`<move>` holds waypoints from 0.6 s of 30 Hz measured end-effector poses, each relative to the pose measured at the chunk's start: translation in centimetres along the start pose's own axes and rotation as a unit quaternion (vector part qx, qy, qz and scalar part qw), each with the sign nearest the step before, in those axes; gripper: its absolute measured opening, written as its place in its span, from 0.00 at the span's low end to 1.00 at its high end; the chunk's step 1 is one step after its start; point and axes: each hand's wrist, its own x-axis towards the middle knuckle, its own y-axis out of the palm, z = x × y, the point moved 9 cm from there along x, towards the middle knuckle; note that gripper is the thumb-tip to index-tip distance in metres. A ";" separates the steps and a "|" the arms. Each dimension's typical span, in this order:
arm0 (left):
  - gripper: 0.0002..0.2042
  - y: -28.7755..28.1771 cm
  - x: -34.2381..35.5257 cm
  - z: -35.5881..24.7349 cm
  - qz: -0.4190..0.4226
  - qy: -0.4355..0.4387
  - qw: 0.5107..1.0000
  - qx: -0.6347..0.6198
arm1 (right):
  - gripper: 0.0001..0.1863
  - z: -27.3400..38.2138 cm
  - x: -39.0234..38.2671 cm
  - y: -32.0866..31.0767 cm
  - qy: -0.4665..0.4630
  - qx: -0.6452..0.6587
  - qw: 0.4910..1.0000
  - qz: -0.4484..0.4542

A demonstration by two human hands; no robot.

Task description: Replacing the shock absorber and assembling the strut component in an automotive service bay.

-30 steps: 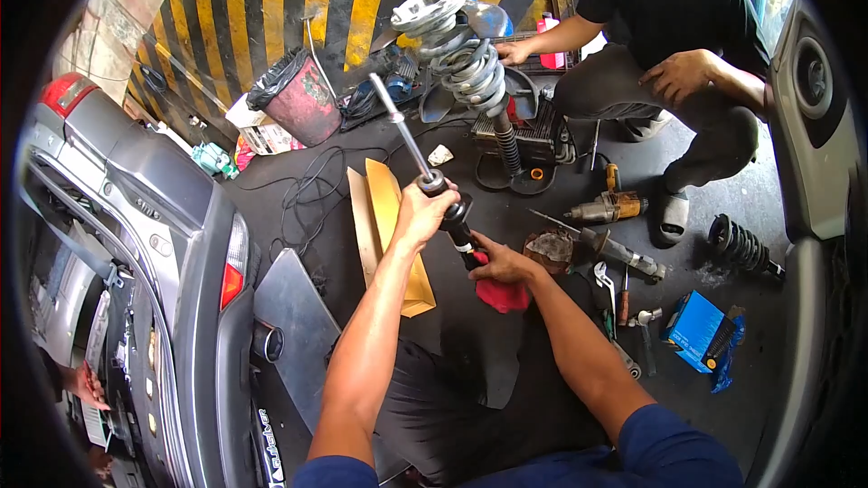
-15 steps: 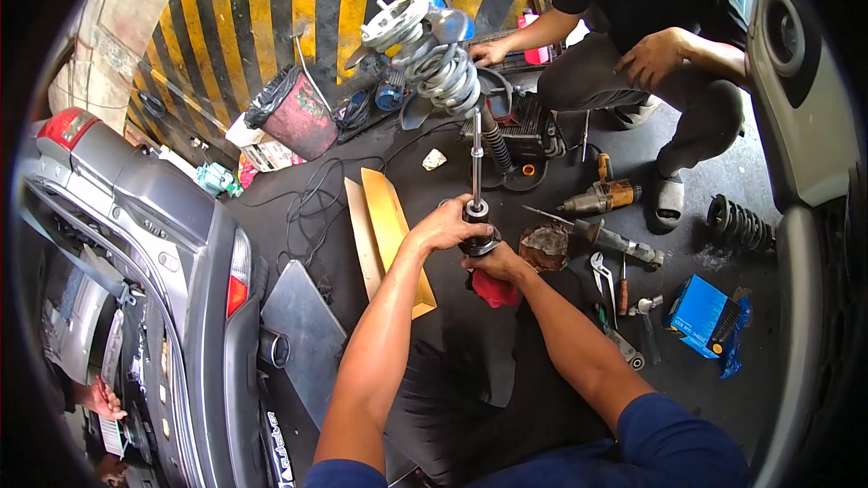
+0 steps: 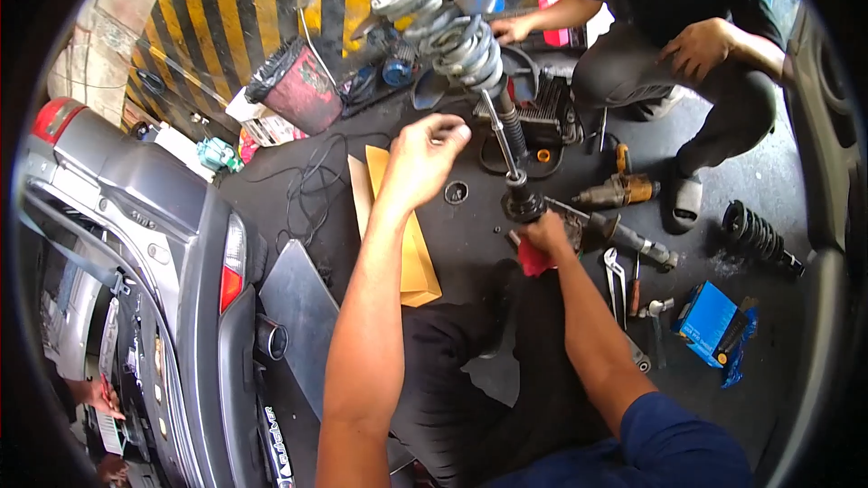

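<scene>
Right hand [image 3: 549, 233] clamped round the black shock absorber [image 3: 523, 207], just under its collar; red cloth [image 3: 533, 258] bunched at that grip. Shock sits ahead of the person's knees, tilted, silver rod up toward the coil spring [image 3: 466, 54]. Left hand [image 3: 421, 160] raised left of the rod, fingers curled, thumb apart from them. Yellow carton [image 3: 409, 248] below left hand; power wrench [image 3: 624, 190] on the floor, right of the shock.

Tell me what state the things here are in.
Left hand, loosely curled, nothing visible in it.
Right hand, gripping the shock absorber.
Shock absorber, rod extended.
Red rag, crumpled.
Impact wrench, lying on the floor.
Long cardboard box, lying on the floor.
Bucket, lined with a black bag.
Black coil spring, lying on the floor.
</scene>
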 end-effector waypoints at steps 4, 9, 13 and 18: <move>0.16 -3.2 3.2 2.1 -0.068 0.019 0.997 0.029 | 0.22 -0.7 -0.1 -1.9 0.011 -0.008 1.000 -0.012; 0.24 -2.3 6.6 0.5 -0.097 0.170 0.949 0.246 | 0.22 -4.6 -1.2 -2.3 0.011 -0.047 0.999 -0.004; 0.30 0.2 8.9 2.7 -0.082 0.150 0.928 0.330 | 0.22 -4.7 -3.6 -2.2 -0.001 -0.016 0.999 0.033; 0.36 0.8 10.8 2.4 -0.132 0.169 0.924 0.318 | 0.21 -6.7 -4.3 -1.4 -0.001 0.010 1.000 0.005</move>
